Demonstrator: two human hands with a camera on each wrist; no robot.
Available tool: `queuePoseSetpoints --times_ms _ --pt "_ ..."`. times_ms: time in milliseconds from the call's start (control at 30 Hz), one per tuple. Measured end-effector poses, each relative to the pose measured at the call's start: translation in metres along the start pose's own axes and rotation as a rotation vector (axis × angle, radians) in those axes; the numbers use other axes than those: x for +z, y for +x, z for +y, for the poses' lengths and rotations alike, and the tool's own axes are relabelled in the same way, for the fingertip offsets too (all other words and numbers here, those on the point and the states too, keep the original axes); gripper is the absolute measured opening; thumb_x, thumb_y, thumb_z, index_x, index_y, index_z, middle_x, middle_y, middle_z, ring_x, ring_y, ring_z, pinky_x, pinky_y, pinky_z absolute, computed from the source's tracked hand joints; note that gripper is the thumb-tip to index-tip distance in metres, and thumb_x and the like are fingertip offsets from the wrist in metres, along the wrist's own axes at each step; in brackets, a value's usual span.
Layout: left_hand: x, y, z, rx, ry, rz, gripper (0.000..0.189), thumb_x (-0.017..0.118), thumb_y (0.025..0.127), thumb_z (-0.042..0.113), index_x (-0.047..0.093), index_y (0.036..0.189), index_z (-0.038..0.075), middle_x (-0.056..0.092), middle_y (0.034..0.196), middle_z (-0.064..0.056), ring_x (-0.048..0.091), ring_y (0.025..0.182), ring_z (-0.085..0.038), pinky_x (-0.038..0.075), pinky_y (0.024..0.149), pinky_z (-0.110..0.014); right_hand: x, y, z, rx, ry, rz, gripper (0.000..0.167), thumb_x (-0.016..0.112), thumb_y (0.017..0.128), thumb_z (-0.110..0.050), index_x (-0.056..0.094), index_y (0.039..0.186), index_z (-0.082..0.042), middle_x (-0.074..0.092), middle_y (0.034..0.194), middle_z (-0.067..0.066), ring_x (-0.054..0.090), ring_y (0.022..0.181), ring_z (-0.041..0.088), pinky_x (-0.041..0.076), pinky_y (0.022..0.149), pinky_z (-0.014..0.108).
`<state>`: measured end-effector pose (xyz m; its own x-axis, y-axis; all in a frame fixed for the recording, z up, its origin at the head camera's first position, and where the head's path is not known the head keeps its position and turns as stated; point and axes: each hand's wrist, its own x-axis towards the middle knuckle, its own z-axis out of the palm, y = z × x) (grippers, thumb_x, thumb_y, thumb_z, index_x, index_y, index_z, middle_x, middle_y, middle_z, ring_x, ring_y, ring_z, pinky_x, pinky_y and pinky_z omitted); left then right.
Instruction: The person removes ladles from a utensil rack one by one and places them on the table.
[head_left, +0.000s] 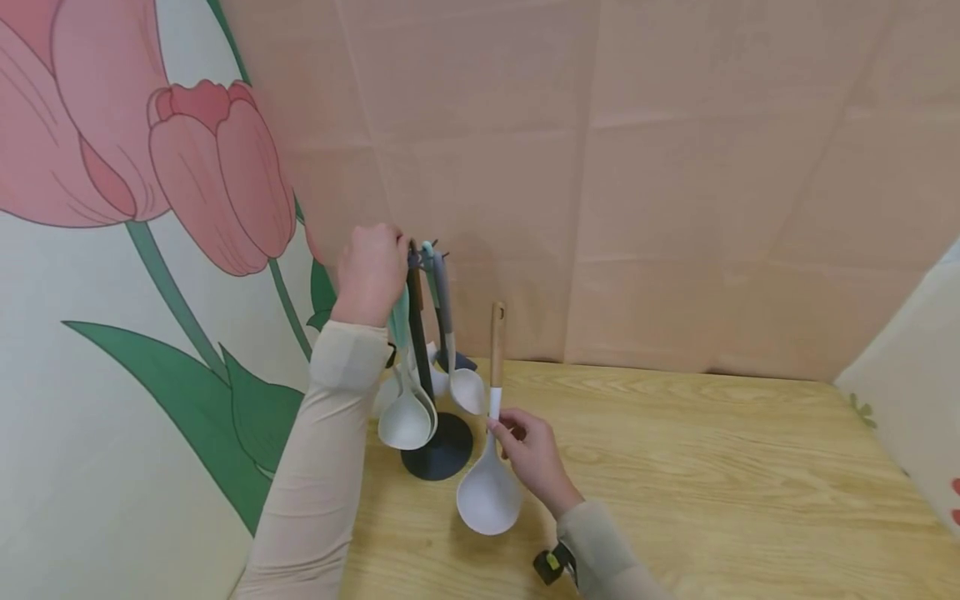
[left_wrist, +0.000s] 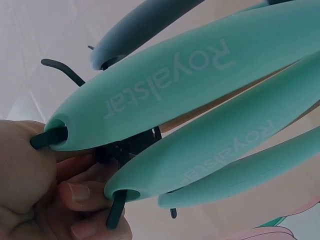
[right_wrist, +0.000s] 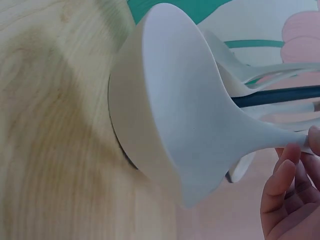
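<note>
My right hand point(head_left: 536, 457) pinches a white ladle point(head_left: 489, 497) at its neck, just below the white collar of its wooden handle point(head_left: 498, 346). The ladle stands upright with its bowl low over the table; in the right wrist view a pouring lip shows on the bowl's rim. At the top of a black utensil stand point(head_left: 437, 454), my left hand point(head_left: 371, 275) curls its fingers round the hooks point(left_wrist: 116, 210). Close against those fingers hang green-handled utensils point(left_wrist: 170, 75). The stand also carries a grey-handled white ladle point(head_left: 467, 390) and several other utensils, partly hidden.
The wood-grain table point(head_left: 712, 467) stretches to the right of the ladle. A pinkish sheet point(head_left: 675, 192) hangs behind it, and a panel with printed tulips point(head_left: 217, 175) rises close on the left. A white panel point(head_left: 915, 392) borders the right side.
</note>
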<state>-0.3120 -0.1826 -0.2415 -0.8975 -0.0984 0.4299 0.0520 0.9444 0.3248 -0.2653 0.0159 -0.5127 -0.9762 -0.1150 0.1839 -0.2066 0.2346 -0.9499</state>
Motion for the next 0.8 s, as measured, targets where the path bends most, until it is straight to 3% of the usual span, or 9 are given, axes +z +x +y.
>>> queuePoseSetpoints --times_ms 300,800 --pt "0.000 0.000 0.001 -0.016 -0.014 -0.004 0.032 0.048 0.106 0.026 0.072 0.113 0.006 0.070 0.095 -0.011 0.061 0.073 -0.025 0.048 0.062 -0.036 0.003 0.000 0.022 0.074 0.028 0.040 0.016 0.070 0.095 -0.021 0.074 0.100 -0.007 0.064 0.080 0.005 0.053 0.060 0.014 0.044 0.051 0.024" --pt "0.003 0.002 0.000 -0.006 0.000 -0.011 0.032 0.048 0.106 0.025 0.072 0.113 0.005 0.071 0.095 -0.012 0.062 0.073 -0.024 0.049 0.063 -0.036 0.013 0.003 0.050 0.239 0.116 0.108 0.023 0.070 0.094 -0.017 0.065 0.104 0.003 0.065 0.073 0.006 0.047 0.057 0.010 0.039 0.051 0.022"
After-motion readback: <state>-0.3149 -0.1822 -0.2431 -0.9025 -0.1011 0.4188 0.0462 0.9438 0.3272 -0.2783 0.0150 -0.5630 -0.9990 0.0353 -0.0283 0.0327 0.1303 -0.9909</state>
